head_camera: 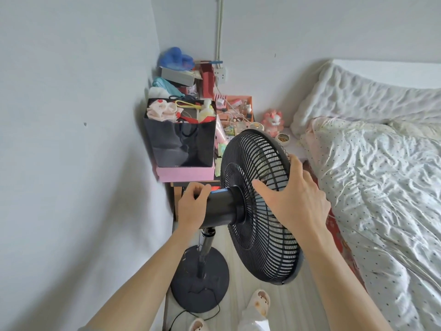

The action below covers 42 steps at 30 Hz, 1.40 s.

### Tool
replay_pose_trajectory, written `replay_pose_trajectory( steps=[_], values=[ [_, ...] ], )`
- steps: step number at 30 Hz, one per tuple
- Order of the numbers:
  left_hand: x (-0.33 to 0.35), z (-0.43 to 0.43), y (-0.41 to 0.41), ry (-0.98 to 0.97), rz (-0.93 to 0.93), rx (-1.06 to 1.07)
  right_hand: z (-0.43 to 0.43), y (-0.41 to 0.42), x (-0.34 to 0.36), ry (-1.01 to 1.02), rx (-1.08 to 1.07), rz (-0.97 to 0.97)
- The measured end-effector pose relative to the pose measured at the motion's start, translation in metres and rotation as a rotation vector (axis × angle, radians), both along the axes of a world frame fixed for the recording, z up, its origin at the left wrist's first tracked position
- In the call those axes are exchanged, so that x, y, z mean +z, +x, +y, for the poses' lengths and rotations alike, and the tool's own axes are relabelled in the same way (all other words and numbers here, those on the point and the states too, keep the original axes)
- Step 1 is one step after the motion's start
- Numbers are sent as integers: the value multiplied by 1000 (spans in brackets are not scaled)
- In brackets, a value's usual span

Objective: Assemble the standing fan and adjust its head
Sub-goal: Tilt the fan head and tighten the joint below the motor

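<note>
Standing fan [253, 168] mid-frame, upright on the floor, between a cluttered surface [191, 183] at centre left and a bed [381, 187] at right. Its cage [262, 240] faces right, toward the bed. Left grip [192, 204] curled round the rear end of the motor housing [222, 206]. Right grip [294, 199] spread flat on the back of the cage, fingertips reaching its rim. Pole [205, 247] drops to a round base [198, 283] at lower centre. Black bag [181, 144] sits on a pink box [186, 174].
</note>
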State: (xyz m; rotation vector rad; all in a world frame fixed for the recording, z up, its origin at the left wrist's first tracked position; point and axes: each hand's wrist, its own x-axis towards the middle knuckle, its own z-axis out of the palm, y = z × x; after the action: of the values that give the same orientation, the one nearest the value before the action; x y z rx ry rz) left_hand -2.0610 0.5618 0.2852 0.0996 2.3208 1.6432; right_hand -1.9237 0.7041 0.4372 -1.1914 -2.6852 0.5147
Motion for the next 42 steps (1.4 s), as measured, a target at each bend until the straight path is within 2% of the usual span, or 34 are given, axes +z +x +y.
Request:
replay_pose_trajectory(
  steps=[5, 10, 13, 15, 18, 20, 23, 27, 29, 35, 42],
  values=[
    [7, -14, -3, 241, -163, 2, -6, 0, -8, 51, 20, 49],
    [5, -28, -6, 334, -311, 79, -25, 0, -26, 319, 121, 291],
    [-12, -40, -6, 238, -331, 76, -44, -2, -35, 364, 249, 428],
    [-29, -52, -7, 176, -362, 81, -58, -5, -44, 324, 363, 473],
    [-54, -70, -6, 7, -370, -8, -78, -14, -61, 69, 492, 498],
    [-65, -79, -3, -191, -361, -75, -86, -26, -75, -7, 526, 469],
    [-88, -96, 5, -356, -428, -155, -93, -52, -95, 34, 531, 386],
    [-114, -107, 11, -507, -439, -306, -91, -81, -123, 137, 578, 163],
    [-121, -108, 12, -554, -431, -348, -90, -90, -134, 221, 585, 129],
    [-161, -107, 2, -629, -440, -415, -99, -103, -147, 325, 561, 354],
    [-218, -84, -9, -796, -381, -560, -96, -105, -159, 331, 562, 450]
  ],
)
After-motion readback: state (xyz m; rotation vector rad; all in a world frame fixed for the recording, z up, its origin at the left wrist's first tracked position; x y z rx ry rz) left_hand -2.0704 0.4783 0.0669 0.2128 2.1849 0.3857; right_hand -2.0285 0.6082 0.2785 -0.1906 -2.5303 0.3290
